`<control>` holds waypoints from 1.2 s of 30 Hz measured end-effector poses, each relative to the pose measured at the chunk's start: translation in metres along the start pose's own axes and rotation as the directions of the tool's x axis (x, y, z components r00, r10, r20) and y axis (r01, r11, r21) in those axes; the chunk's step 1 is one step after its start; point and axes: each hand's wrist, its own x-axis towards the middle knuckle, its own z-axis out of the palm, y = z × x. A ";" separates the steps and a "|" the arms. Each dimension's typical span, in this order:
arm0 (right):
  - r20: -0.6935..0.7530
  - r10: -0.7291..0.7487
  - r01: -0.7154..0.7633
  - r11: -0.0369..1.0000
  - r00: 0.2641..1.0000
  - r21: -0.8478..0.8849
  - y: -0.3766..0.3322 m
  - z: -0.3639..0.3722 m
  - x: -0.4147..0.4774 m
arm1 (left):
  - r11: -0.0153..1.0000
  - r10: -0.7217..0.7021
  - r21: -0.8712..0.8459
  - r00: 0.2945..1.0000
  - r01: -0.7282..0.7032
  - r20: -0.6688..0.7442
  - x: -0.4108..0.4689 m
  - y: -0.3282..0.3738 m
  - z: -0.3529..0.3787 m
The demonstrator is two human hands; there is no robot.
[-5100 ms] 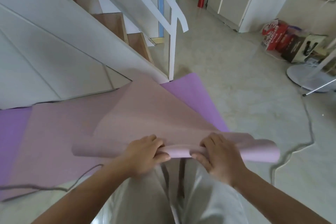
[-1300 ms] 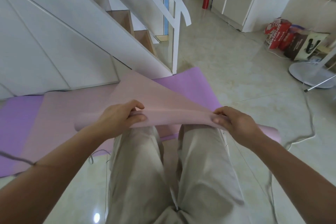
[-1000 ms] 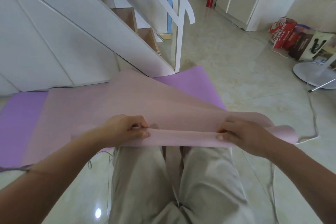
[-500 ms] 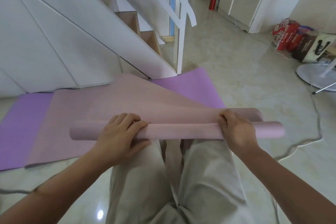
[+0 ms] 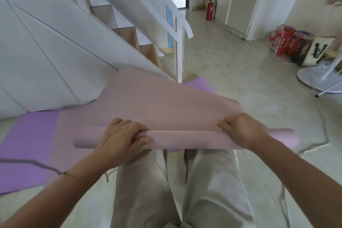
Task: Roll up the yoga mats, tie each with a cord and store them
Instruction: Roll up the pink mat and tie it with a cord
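Left hand [image 5: 122,139] is clamped on the pink mat's roll [image 5: 185,139], fingers over the top, thumb pressing the front face. Half a second ago that hand lay flatter over the tube; now the fingers are curled and pulling the loose sheet in, so it reads as a re-grip between turns, not a finished wrap. The roll sits across the person's thighs, off the floor. The unrolled pink mat [image 5: 148,98] fans up and away toward the staircase [image 5: 55,42], most of it not yet rolled. Purple mat [image 5: 27,144] lies flat underneath, untouched. A grey cord [image 5: 33,163] trails across it near the left wrist, unused. Right hand [image 5: 240,131] is closed on the roll too, thumb on the sheet, and has shifted inward from the tube's end. Judgement: early in mat one; tension looks uneven, so telescoping at the right end is the risk.
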 end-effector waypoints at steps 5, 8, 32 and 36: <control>0.087 0.084 -0.079 0.996 0.993 -0.050 -0.013 0.013 0.001 | 0.998 -0.054 0.046 0.995 0.050 0.089 0.005 -0.004 0.000; -0.123 0.132 -0.149 0.979 0.984 -0.136 -0.017 0.017 -0.005 | 0.995 -0.095 0.016 0.980 0.094 0.176 0.014 -0.006 -0.012; -0.093 0.022 -0.049 0.954 0.995 -0.294 -0.033 0.020 0.046 | 0.986 -0.012 0.167 0.996 -0.003 0.088 0.011 -0.031 0.029; -0.340 -0.224 0.135 0.955 0.914 -0.265 -0.023 0.043 0.020 | 0.980 -0.187 0.004 0.920 0.198 0.343 0.039 -0.038 0.019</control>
